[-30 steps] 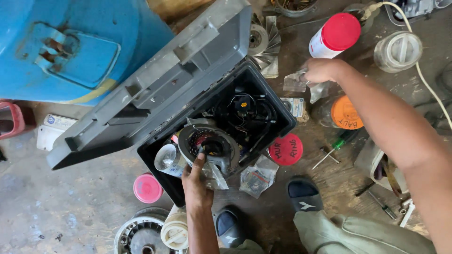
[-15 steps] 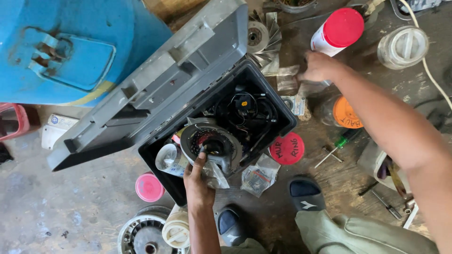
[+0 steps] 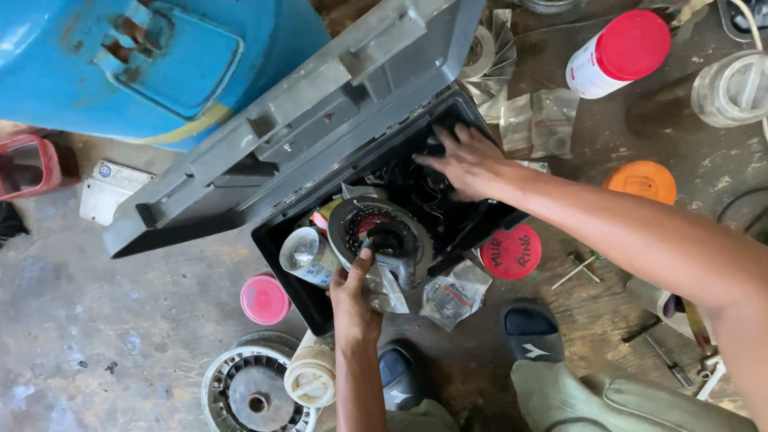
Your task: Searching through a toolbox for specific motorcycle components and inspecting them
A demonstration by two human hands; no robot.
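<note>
Left hand (image 3: 352, 300) grips near edge of round grey metal disc with dark centre hub (image 3: 380, 236), thumb up on its face, at front of open black plastic toolbox (image 3: 304, 300). Right hand (image 3: 464, 164), fingers spread flat, palm down, holding nothing visible, rests on dark parts at box's far end, beyond disc. Red round lid (image 3: 510, 252) lies just beside box.

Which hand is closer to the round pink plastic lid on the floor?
Left. The left hand grips a round metal part just right of the pink lid; the right hand reaches deep inside the black case, farther away.
</note>
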